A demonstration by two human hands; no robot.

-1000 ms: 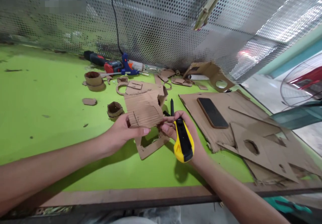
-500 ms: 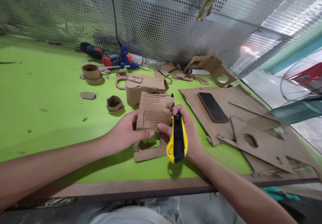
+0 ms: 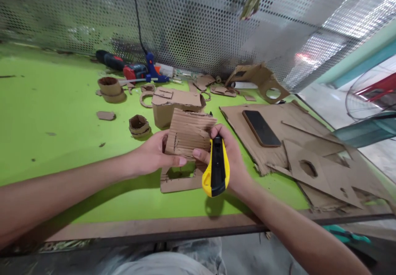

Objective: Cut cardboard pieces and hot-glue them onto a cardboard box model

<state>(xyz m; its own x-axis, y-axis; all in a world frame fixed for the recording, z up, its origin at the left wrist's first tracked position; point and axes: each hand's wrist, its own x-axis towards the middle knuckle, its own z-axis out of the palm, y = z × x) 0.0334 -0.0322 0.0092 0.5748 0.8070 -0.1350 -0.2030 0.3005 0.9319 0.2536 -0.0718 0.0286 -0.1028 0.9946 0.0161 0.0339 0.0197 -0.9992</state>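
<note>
My left hand (image 3: 154, 153) grips the left edge of a corrugated cardboard piece (image 3: 190, 132), thumb on its lower front. My right hand (image 3: 230, 155) is closed on a yellow and black utility knife (image 3: 216, 168), its handle pointing down, and its thumb also presses the cardboard's lower right. Below the corrugated piece shows a cardboard frame (image 3: 181, 185) with a rectangular opening; whether the two are joined cannot be made out. Just behind them stands a cardboard box body (image 3: 162, 112). A small cardboard ring (image 3: 140, 127) lies left of it.
A phone (image 3: 261, 128) rests on cardboard sheets (image 3: 235, 120) at the right. Along the back lie a blue glue gun (image 3: 151, 71), a red and black tool (image 3: 134, 72) and a bent cardboard piece (image 3: 267, 83). Another cardboard ring (image 3: 111, 89) stands at the left.
The view has shifted slightly. The corrugated piece has tilted a little, its upper right corner now covering more of the knife's blade end. Both hands keep their holds.
</note>
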